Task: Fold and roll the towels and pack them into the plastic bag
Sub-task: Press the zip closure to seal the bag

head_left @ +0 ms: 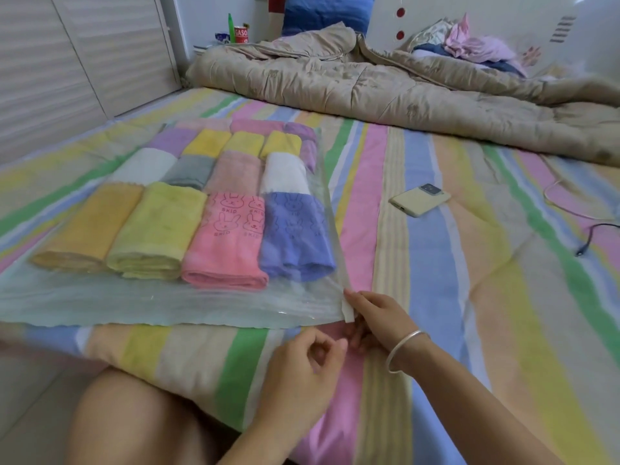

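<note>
A clear plastic bag (161, 305) lies flat on the striped bed, filled with several rolled towels in rows. The nearest row holds an orange towel (89, 226), a yellow-green towel (156, 229), a pink rabbit-print towel (228, 239) and a blue rabbit-print towel (295, 233). My right hand (372, 317), with a silver bracelet on its wrist, pinches the bag's near right corner at the zip strip (347, 305). My left hand (302, 374) hovers just below that corner, its fingers loosely curled and holding nothing.
A pale phone (419, 199) lies on the bed to the right, with cables (590, 229) further right. A beige quilt (385, 85) and a heap of clothes (469, 45) fill the far end. My bare knee (134, 421) is at the bed's near edge.
</note>
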A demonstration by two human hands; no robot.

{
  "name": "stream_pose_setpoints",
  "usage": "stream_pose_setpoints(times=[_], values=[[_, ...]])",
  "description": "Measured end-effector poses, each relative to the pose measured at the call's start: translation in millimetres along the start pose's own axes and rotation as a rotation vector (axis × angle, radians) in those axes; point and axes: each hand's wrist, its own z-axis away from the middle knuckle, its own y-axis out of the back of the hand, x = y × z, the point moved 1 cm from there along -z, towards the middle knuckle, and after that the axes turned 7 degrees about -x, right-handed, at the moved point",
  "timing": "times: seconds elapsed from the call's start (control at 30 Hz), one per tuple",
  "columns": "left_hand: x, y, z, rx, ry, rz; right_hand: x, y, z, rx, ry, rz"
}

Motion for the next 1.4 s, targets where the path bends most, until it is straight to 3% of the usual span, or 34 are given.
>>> stream_pose_setpoints(times=[0.1, 0.17, 0.4, 0.5, 0.77, 1.17, 1.4], values=[[13, -15, -15, -0.165, 0.403, 0.454, 3, 2, 6, 0.013, 0.067, 0.051], [18, -21, -26, -0.172, 0.489, 0.649, 7, 1, 8, 0.043, 0.116, 0.124], [17, -36, -45, -0.104, 0.441, 0.581, 13, 5, 4, 0.176, 0.179, 0.518], [17, -36, -47, -0.128, 0.432, 0.58, 10, 6, 4, 0.172, 0.158, 0.572], [14, -35, -48, -0.176, 0.423, 0.606, 13, 1, 4, 0.178, 0.18, 0.423], [21, -27, -50, -0.091, 0.362, 0.725, 18, -11, 6, 0.191, 0.294, 0.022], [14, -20, -47, -0.088, 0.363, 0.688, 7, -20, 16, 0.066, 0.098, -0.201]])
